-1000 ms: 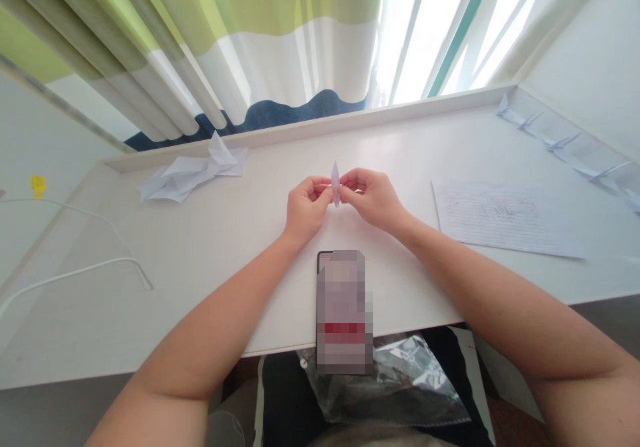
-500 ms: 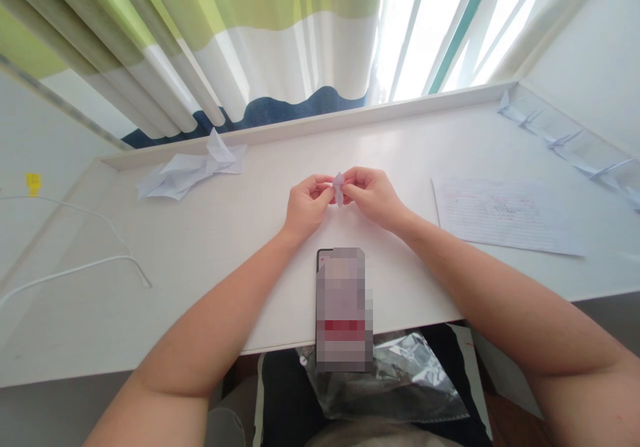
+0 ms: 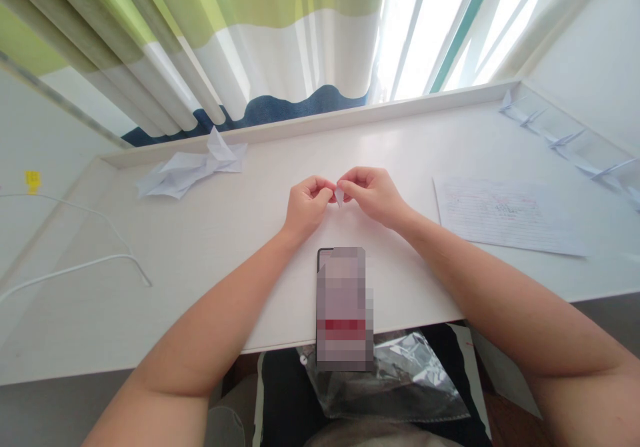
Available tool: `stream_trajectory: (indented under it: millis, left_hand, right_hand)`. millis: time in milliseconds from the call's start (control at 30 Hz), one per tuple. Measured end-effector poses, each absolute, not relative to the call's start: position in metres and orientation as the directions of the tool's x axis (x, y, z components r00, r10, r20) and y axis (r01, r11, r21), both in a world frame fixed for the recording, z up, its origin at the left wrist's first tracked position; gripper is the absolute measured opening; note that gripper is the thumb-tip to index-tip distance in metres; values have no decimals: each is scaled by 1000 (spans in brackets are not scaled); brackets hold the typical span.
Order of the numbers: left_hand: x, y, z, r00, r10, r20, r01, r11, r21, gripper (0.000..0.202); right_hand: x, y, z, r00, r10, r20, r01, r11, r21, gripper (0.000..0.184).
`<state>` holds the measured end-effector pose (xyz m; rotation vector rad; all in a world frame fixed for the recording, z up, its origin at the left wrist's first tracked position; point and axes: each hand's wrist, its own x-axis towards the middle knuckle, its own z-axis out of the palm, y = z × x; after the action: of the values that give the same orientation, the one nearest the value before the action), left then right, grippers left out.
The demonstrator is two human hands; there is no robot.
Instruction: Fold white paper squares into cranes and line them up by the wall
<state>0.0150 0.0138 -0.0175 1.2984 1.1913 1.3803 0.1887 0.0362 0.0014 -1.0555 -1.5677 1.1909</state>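
A small piece of folded white paper point(image 3: 340, 197) is pinched between my two hands above the white desk point(image 3: 240, 233). My left hand point(image 3: 309, 201) grips it from the left, thumb and fingers together. From the right, my right hand point(image 3: 371, 192) closes thumb and fingertips on its upper part. Only the lower pointed end shows clearly; the fingers cover the rest. Below the hands a phone point(image 3: 345, 300), its screen blurred out, lies at the front edge of the desk.
Loose folded papers point(image 3: 183, 170) lie at the back left. On the right are a written sheet point(image 3: 505, 213) and a row of folded paper shapes point(image 3: 565, 141) along the wall. A white cable point(image 3: 90, 267) runs at left. A clear plastic bag point(image 3: 400, 383) rests on my lap.
The fingertips of my right hand have shifted over the top of the folded paper, so its upper point no longer shows. The arms and the other things stay where they were.
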Motion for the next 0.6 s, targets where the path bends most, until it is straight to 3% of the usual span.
stream_trajectory:
  millis: [133,300,500,600]
  left_hand:
    - [15,13,-16,-81,981,174,42,-171,984,9]
    - [16,17,-22,-121,969,214,-24,-219,976,22]
    - [16,16,-21,-131,956,261,-50,-269,962,21]
    - [16,14,-17,-96,964,246,-58,-252,966,20]
  right_hand:
    - [188,38,-4,-179,963,203,105,224,-969,13]
    - [186,32,0,-178,947,266,94,285,-954,8]
    - [187,34,1,-173,934,311,156,338,-928,9]
    - [189,36,-1,-150,943,296,174,320,-931,31]
